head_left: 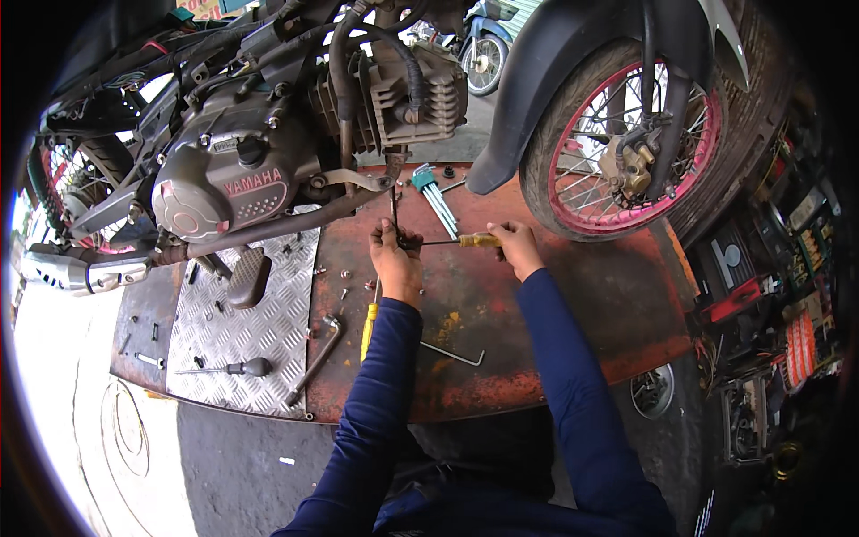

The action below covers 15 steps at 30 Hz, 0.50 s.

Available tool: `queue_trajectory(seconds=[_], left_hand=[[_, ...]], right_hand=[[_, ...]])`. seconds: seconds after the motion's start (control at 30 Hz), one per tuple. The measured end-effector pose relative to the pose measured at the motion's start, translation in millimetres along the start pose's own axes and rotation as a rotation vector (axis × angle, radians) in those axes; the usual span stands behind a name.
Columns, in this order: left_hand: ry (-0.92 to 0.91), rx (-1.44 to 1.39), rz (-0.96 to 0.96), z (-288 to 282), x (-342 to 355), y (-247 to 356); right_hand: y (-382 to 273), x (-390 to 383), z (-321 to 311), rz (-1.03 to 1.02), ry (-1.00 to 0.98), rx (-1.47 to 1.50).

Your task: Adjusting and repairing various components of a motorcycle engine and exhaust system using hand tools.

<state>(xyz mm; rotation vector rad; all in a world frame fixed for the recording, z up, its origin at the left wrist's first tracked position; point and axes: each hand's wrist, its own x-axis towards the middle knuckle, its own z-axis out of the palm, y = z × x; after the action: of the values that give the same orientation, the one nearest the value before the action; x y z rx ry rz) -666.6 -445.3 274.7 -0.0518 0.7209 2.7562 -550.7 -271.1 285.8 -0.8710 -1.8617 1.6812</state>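
A slim-shafted screwdriver (480, 240) with a smooth, translucent amber handle lies nearly level between the two hands, above the bench and below the engine. The right hand (516, 246) grips the handle's end; the left hand (395, 259), its fingers curled, pinches a small dark part (410, 240) at the shaft's far end.

Near them are a teal-holdered hex key set (434, 197), a bent hex key (465, 356) and a yellow-handled tool (369, 331), partly covered by the left sleeve. The bench (573, 313) is scuffed, rust-red metal, with a raised-pattern tread plate (277, 322) on its left. Above stands a motorcycle's finned, dull-grey engine (233, 170); its pink-rimmed wheel (564, 192) is to the right. The floor (250, 456) is dark grey.

The fingers hide the dark part's shape; whether it touches the shaft cannot be told. Clutter at the right sinks into the dark fisheye rim.
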Motion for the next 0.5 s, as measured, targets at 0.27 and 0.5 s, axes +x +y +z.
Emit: queue_trajectory(seconds=[0.27, 0.5], left_hand=[[0.051, 0.065, 0.056, 10, -5, 13], [0.036, 0.149, 0.083, 5, -9, 22]], right_hand=[[3, -102, -12, -0.314, -0.059, -0.277], [-47, -196, 31, -0.483, 0.191, -0.511]])
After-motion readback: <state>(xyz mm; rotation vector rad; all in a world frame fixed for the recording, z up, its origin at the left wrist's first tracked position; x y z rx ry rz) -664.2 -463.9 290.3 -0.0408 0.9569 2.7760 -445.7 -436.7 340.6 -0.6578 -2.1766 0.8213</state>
